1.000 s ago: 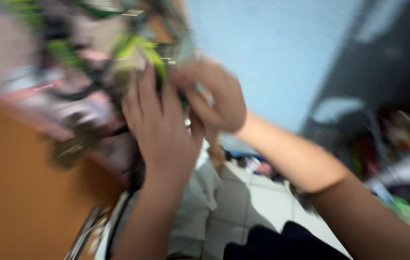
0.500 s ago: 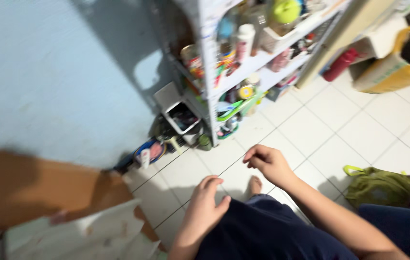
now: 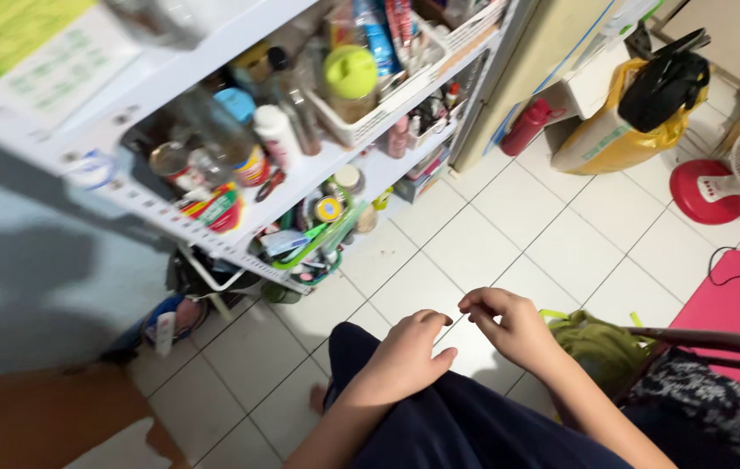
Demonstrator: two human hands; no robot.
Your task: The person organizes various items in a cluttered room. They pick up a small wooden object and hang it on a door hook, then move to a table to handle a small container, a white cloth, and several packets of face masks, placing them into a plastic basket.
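My left hand (image 3: 405,356) rests on my thigh in dark trousers (image 3: 457,426), fingers loosely curled and holding nothing. My right hand (image 3: 509,326) hovers just to its right, above the knee, with the fingers curled in and thumb and forefinger nearly pinched; I cannot tell if anything tiny is between them. Both hands hang above a white tiled floor (image 3: 518,234). My bare foot (image 3: 320,398) shows below the left hand.
A white shelving rack (image 3: 300,187) crammed with bottles, jars and baskets stands at the left. A red bottle (image 3: 528,128), a yellow bag with a black bag on top (image 3: 622,130), a fan with a red base (image 3: 707,191), a green bag (image 3: 600,343) and a pink mat (image 3: 735,304) lie around.
Both hands came down from the shelf clutter to my lap. The view has swung right and closer to the rack, and the right hand has curled nearer the left.
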